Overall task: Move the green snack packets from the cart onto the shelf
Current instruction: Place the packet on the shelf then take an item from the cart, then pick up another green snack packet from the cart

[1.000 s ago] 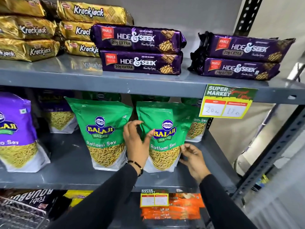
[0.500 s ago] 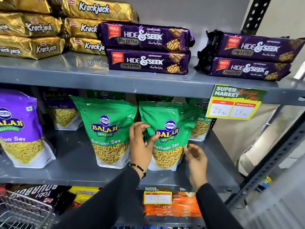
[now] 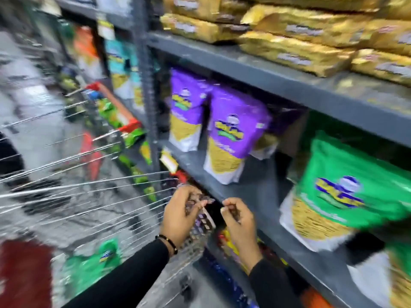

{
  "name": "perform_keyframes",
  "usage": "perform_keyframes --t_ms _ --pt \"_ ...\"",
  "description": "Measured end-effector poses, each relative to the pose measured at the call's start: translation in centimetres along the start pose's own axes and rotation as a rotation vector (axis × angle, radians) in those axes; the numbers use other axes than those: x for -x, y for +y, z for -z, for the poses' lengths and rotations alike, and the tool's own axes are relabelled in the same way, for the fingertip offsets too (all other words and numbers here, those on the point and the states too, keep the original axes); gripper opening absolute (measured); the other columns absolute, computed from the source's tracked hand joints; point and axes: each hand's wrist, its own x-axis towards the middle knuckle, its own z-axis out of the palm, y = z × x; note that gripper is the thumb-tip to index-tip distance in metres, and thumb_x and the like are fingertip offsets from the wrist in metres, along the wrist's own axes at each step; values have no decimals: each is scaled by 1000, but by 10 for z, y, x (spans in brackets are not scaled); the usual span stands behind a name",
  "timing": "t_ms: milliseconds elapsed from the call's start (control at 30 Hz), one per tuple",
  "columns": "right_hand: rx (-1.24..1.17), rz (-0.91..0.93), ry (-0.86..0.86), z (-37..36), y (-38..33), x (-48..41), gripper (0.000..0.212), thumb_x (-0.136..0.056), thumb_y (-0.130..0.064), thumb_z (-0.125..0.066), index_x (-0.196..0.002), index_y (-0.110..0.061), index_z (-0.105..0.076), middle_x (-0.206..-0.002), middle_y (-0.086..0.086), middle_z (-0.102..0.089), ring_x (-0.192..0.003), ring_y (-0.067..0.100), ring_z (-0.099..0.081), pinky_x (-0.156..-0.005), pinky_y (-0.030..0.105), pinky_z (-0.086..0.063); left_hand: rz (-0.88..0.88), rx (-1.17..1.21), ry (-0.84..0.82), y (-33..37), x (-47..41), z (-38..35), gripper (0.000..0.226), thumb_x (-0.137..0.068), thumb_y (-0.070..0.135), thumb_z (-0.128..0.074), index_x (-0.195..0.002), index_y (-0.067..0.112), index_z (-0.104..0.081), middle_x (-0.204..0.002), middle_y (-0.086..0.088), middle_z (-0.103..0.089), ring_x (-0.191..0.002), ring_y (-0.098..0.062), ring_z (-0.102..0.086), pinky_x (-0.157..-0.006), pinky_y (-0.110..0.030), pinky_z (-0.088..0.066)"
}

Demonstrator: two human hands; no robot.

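Note:
The view is blurred by motion. A green snack packet (image 3: 342, 194) stands on the grey shelf (image 3: 264, 194) at the right, with the edge of another green packet (image 3: 398, 270) beyond it. One more green packet (image 3: 95, 265) lies in the wire cart (image 3: 73, 192) at the lower left. My left hand (image 3: 180, 216) and my right hand (image 3: 240, 221) hover in front of the shelf edge, between cart and shelf. Both have loosely curled fingers and hold nothing.
Two purple packets (image 3: 231, 136) stand on the same shelf to the left of the green ones. Gold biscuit packs (image 3: 295, 50) lie on the shelf above. A grey upright post (image 3: 149, 101) stands beside the cart. More snack packs fill the lower shelf and the racks farther down the aisle.
Both hands have let go of the green packet on the shelf and drawn back and down. The view has swung left, bringing the cart into sight.

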Motion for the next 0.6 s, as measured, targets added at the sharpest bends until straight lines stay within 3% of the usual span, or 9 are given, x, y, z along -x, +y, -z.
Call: perform_keyframes --t_ms 167,267,367,433,467,533,600 --pt "131 -190 -537 -155 35 -18 34 -78 4 -59 -69 -28 -54 -66 -6 -53 -55 -8 -52 -60 8 -40 481 -66 133 -117 22 128 39 -70 12 -76 -75 37 -47 -81 4 -59 -70 -5 -57 -70 -27 -47" --pt "194 -333 -775 -236 67 -10 36 -79 9 -59 -64 -23 -54 -61 -6 -53 -46 -9 -53 -52 9 -41 763 -33 172 -188 47 181 33 -69 9 -77 -72 27 -49 -72 3 -55 -57 3 -52 -60 -22 -39" --pt "278 -500 -888 -295 113 0 35 -83 8 -54 -61 -19 -55 -42 -12 -59 -42 -12 -54 -46 6 -43 978 -10 192 -260 65 211 32 -71 7 -75 -67 22 -47 -71 -2 -51 -77 -16 -47 -51 -10 -36" --pt "333 -658 -882 -317 147 12 29 -84 12 -49 -69 -12 -53 -36 -11 -58 -36 -7 -53 -37 8 -40 1104 -6 211 -301 75 222 19 -73 6 -73 -71 12 -54 -72 -6 -52 -82 -19 -47 -54 -13 -37" --pt "340 -730 -869 -329 164 19 25 -85 14 -46 -76 -8 -52 -40 -6 -58 -35 -1 -53 -34 10 -39 1166 -13 211 -323 80 225 16 -75 8 -71 -84 3 -59 -79 -11 -55 -85 -21 -50 -58 -17 -41" --pt "458 -809 -883 -352 197 33 17 -86 9 -45 -81 -6 -53 -60 6 -53 -42 9 -50 -37 16 -39 1283 -40 194 -361 92 223 40 -80 16 -67 -112 -3 -53 -105 -19 -59 -102 -28 -57 -77 -25 -46" --pt "501 -927 -860 -366 227 46 11 -86 -3 -51 -90 -1 -61 -76 9 -56 -54 13 -52 -40 15 -41 1358 -92 112 -387 106 213 43 -83 21 -62 -117 -3 -51 -120 -23 -59 -112 -35 -56 -88 -34 -43"
